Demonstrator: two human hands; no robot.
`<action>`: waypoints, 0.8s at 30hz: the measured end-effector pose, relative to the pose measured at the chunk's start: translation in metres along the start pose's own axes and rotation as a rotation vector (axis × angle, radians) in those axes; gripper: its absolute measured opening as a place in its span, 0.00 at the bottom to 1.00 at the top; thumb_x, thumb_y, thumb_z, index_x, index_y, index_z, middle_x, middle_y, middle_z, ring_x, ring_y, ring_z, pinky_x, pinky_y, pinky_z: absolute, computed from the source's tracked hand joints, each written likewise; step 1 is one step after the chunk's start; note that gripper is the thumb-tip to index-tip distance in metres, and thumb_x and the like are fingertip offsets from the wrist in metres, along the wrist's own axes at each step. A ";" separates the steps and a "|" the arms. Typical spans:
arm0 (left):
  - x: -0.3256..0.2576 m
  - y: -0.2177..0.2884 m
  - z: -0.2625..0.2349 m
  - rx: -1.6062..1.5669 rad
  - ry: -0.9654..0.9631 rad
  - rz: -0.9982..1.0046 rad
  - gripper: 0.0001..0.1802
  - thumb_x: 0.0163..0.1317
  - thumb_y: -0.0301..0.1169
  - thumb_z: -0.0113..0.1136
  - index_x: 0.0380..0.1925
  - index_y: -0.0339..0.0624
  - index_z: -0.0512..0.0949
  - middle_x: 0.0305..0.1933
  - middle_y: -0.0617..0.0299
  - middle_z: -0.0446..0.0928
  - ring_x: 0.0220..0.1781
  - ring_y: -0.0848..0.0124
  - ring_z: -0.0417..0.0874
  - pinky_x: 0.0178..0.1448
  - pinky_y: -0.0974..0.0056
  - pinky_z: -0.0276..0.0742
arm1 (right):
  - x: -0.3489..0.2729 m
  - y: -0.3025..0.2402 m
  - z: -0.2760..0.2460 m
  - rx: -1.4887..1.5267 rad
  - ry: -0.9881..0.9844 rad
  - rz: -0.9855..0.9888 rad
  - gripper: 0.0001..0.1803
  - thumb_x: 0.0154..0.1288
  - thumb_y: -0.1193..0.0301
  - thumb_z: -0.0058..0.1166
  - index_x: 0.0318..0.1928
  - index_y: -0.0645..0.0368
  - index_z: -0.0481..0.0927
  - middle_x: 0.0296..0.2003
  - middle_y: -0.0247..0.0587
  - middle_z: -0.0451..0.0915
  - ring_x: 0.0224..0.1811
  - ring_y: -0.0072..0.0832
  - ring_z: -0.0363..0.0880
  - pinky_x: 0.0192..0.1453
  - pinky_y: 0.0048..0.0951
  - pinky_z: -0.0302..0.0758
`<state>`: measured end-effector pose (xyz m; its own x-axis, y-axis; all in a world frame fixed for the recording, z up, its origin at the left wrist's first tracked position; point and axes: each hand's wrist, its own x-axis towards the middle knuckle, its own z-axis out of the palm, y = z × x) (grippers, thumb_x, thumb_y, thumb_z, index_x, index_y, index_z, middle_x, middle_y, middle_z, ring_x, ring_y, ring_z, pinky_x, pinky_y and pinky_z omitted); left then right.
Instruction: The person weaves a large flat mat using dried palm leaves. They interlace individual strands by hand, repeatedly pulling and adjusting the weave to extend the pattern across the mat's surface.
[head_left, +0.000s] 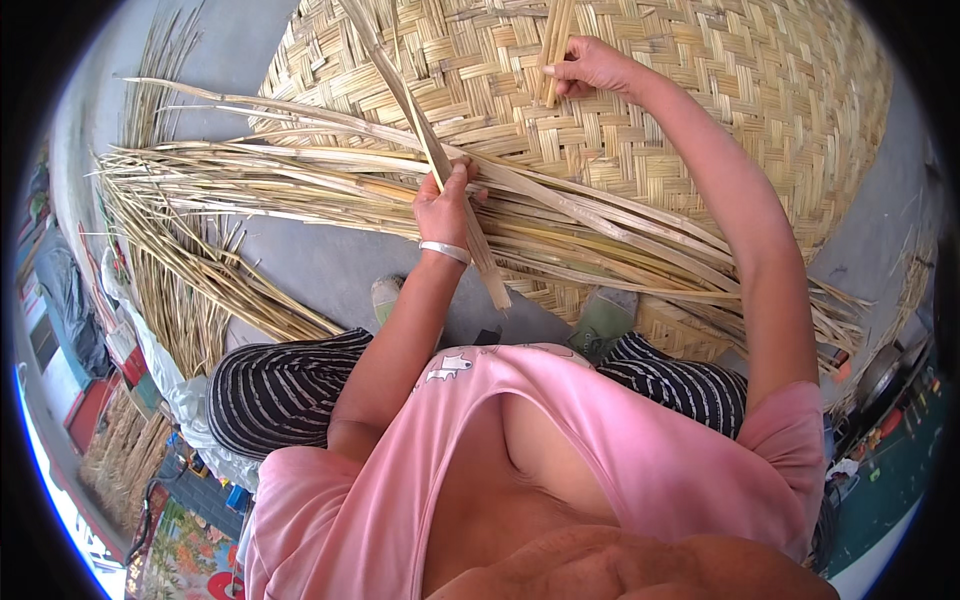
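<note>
My left hand (443, 208), with a silver bracelet at its wrist, is closed around a long flat reed strip (415, 110). That strip slants from the top edge down toward my knees, crossing over a loose bundle of straw-coloured reeds (290, 170). Farther forward and to the right, my right hand (597, 72) pinches a narrower pale reed strip (557, 35) between thumb and fingers. The strip's lower end shows just below the fingertips, over a woven reed mat (690, 150). Its upper end runs out of view.
The mat, in a herringbone weave, spreads over the grey floor (310, 262). More reeds (185, 290) lie at the left, and a thin bunch (165, 70) at the far left. My shoes (608, 318) stand beneath the bundle. Clear plastic sheeting (185, 400) lies by my left knee.
</note>
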<state>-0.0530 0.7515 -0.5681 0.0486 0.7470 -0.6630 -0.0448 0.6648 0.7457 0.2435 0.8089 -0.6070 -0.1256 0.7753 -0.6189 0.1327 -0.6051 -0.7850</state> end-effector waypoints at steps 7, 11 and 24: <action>0.001 -0.001 0.003 -0.002 0.020 0.013 0.11 0.70 0.31 0.58 0.46 0.35 0.79 0.45 0.58 0.81 0.48 0.71 0.81 0.38 0.65 0.82 | 0.002 0.005 0.023 0.042 -0.102 -0.090 0.14 0.65 0.66 0.64 0.41 0.63 0.78 0.32 0.35 0.82 0.31 0.18 0.84 0.42 0.24 0.85; 0.001 -0.002 0.003 -0.001 0.031 0.008 0.11 0.69 0.31 0.58 0.46 0.36 0.79 0.44 0.58 0.81 0.47 0.72 0.81 0.39 0.65 0.83 | 0.001 0.006 0.023 0.000 -0.097 -0.035 0.14 0.68 0.63 0.62 0.46 0.58 0.79 0.34 0.30 0.83 0.33 0.16 0.82 0.41 0.21 0.83; 0.004 -0.006 0.006 0.014 0.060 0.027 0.10 0.69 0.31 0.59 0.45 0.36 0.79 0.44 0.59 0.81 0.48 0.71 0.82 0.40 0.64 0.83 | -0.013 0.029 0.050 -0.033 -0.140 -0.006 0.14 0.66 0.62 0.63 0.40 0.59 0.78 0.26 0.33 0.82 0.27 0.17 0.81 0.33 0.22 0.80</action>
<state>-0.0467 0.7500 -0.5748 -0.0122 0.7642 -0.6449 -0.0314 0.6444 0.7641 0.2000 0.7720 -0.6234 -0.2624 0.7445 -0.6139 0.1640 -0.5925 -0.7887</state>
